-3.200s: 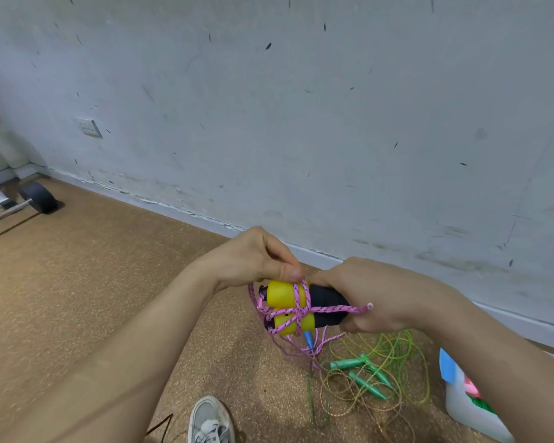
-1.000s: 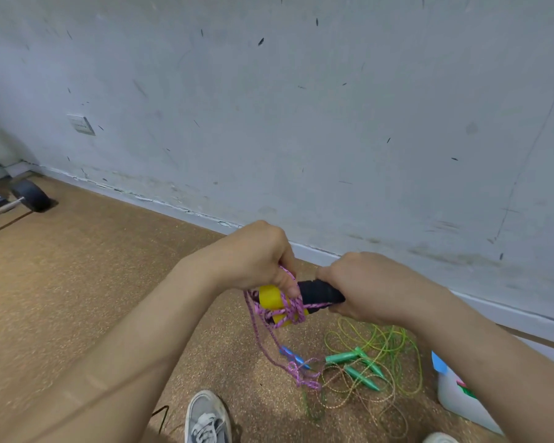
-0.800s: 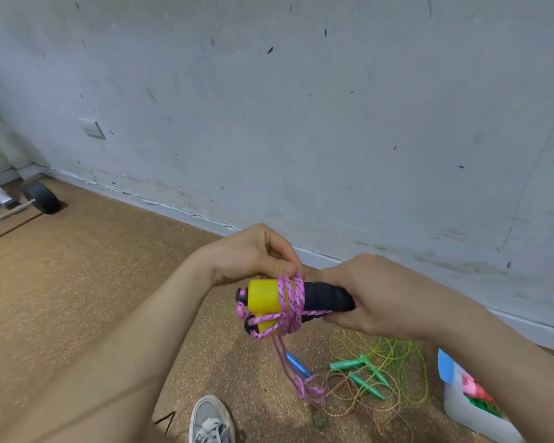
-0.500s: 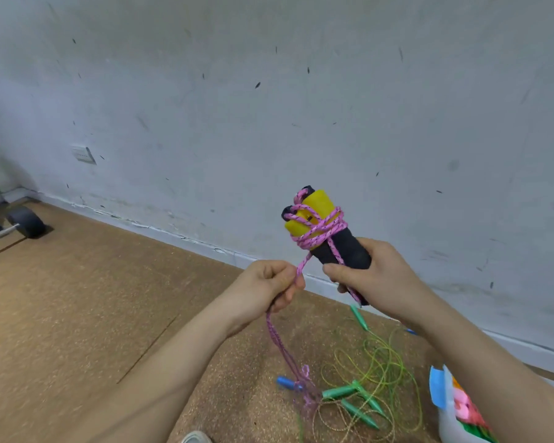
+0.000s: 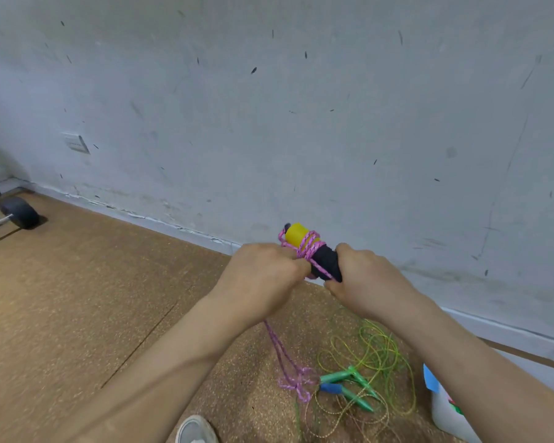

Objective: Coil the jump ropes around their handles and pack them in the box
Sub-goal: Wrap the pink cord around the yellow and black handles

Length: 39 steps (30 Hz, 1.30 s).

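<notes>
Here, right hand (image 5: pixel 370 281) grips handles (image 5: pixel 326 261) — left hand (image 5: pixel 263 278) holds pink rope (image 5: pixel 308 247).

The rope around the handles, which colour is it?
Pink flecked with white: the rope on the handles, head view.

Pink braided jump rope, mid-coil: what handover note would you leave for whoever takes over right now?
Right hand grips the black-and-yellow foam handles. Left hand grips the pink braided jump rope beside them; a few turns on, its tail trails to the cork floor. Tangled green cord rope lies loose there. White plastic box at right edge. Left: finish coiling, coil green one, pack both.
</notes>
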Motion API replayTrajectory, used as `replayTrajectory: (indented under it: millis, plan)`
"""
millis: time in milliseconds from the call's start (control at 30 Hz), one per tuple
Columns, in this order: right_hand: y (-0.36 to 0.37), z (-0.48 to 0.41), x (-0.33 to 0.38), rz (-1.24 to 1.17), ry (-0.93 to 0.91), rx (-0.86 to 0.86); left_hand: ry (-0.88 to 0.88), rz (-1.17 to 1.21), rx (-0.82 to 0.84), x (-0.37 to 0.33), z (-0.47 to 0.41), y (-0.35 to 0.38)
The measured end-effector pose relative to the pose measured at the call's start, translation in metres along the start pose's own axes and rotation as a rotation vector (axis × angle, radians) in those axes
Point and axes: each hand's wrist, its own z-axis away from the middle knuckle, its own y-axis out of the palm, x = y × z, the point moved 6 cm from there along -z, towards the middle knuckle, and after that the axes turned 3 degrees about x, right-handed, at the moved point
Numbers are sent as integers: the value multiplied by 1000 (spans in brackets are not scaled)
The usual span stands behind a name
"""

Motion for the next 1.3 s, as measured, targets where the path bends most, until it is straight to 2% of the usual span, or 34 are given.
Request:
replayTrajectory:
  millis: [100,200,300,433,500,600,667,800,867,900,1000,1133,1233,1300]
  plan:
    - [17,10,11,150,-90,157,58,159,43,0,2,11]
    - [23,20,27,278,-189,147,-145,291,160,15,1,16]
    - [26,25,37,338,-253,130,-343,590,213,20,4,25]
    - [22,27,40,271,-341,201,-506,1052,344,22,8,43]
    - [16,29,42,248,-390,222,-490,1157,393,23,9,39]
    - [9,35,48,257,-479,219,-435,1098,452,27,9,35]
    - [1,39,51,232,-528,212,-402,1154,506,28,9,33]
    - [-19,39,44,14,-553,269,-356,1373,632,37,16,25]
    - [-27,39,39,-72,-560,316,-351,1350,665,53,23,18]
    - [-30,39,38,-94,-560,338,-375,1309,636,63,25,18]
    - [-32,42,40,-133,-570,364,-472,1248,404,73,21,24]
    - [-41,35,37,-246,-505,228,-461,1182,343,44,23,50]
    - [-51,23,15,-500,-328,113,-566,1153,204,38,20,50]
    - [-47,20,7,-776,-227,133,-573,1196,171,28,13,51]
